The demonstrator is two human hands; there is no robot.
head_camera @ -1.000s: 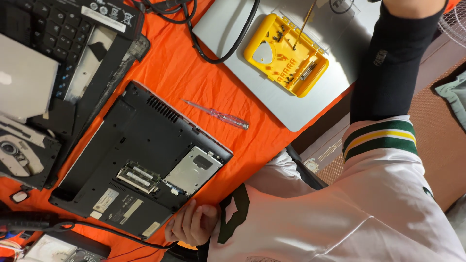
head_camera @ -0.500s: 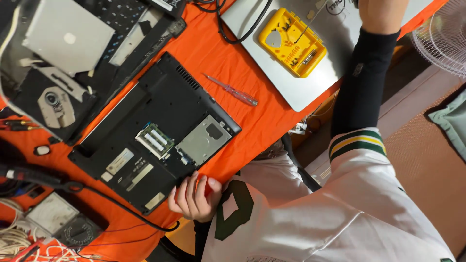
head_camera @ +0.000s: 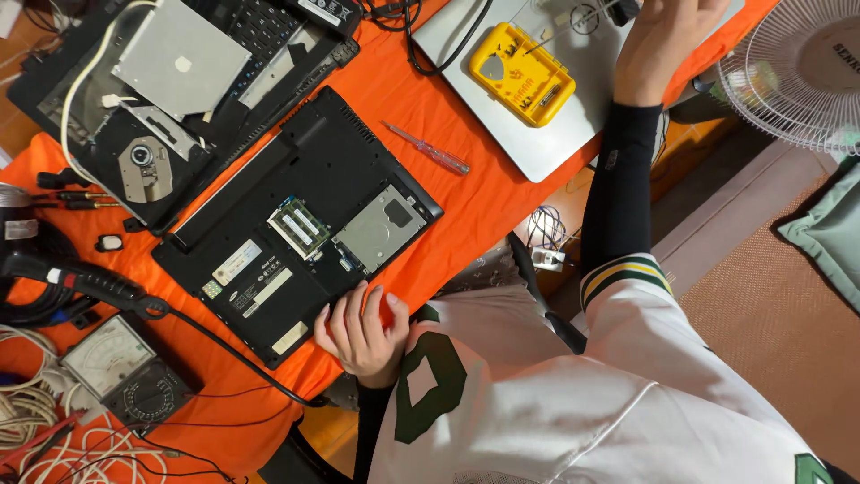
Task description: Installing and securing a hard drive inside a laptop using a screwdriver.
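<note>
A black laptop [head_camera: 296, 229] lies upside down on the orange-covered worktop [head_camera: 466, 202], its bottom covers off so that a green memory module [head_camera: 300, 228] and a silver drive bay [head_camera: 381, 229] show. The left hand [head_camera: 363, 332] rests at the laptop's near edge, fingers [head_camera: 345, 315] loosely spread and lying flat on the casing and the cloth, gripping nothing. The right hand [head_camera: 663, 40] is stretched out to the far right, over a closed silver laptop [head_camera: 573, 108]; its fingers are partly out of view at the picture's top edge, so I cannot tell whether they are open or closed on anything. The arm wears a black sleeve [head_camera: 620, 193] under a white jersey with green and yellow bands.

On the silver laptop sits a yellow screwdriver-bit case [head_camera: 521, 73], just left of the right hand. Between the two laptops a thin screwdriver with a clear red handle [head_camera: 426, 149] lies on the cloth, apart from both hands. At the far left is a second, dismantled black laptop [head_camera: 179, 99], with a silver optical drive [head_camera: 179, 61] lying on it. Near left, an analogue multimeter [head_camera: 125, 372] lies beside a black cable [head_camera: 224, 345] and a tangle of white wires [head_camera: 36, 421]. A white fan [head_camera: 797, 72] stands at the far right.
</note>
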